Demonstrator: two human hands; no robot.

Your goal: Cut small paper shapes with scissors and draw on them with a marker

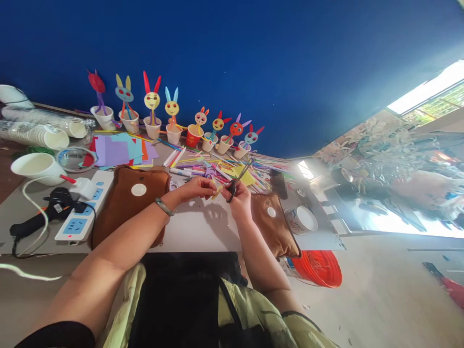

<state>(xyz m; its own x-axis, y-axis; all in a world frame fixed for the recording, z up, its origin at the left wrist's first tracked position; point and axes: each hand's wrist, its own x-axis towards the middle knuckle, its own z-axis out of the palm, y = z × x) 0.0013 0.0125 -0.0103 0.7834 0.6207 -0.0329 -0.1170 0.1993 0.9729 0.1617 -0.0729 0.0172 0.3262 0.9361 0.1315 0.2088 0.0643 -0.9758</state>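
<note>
Between the fingertips of my left hand (201,188) is a small pale-yellow piece (217,192), which looks like paper. My right hand (238,197) is wrapped round a pair of scissors (239,178) with dark handles, its blades pointing up and to the right. The two hands are close together above the pale table (203,227), and small scraps lie beneath them. Behind the hands are yellow paper (243,175) and a spread of coloured pens and sticks (188,166). Whether the scissor blades touch the yellow piece, I cannot tell.
Paper cups (152,128) holding rabbit-faced paper figures line the blue wall. At left are coloured paper sheets (112,150), a power strip (85,208), a black glue gun (39,220) and a white cup (38,166). Brown pouches (132,208) flank my arms; an orange bucket (319,268) stands below right.
</note>
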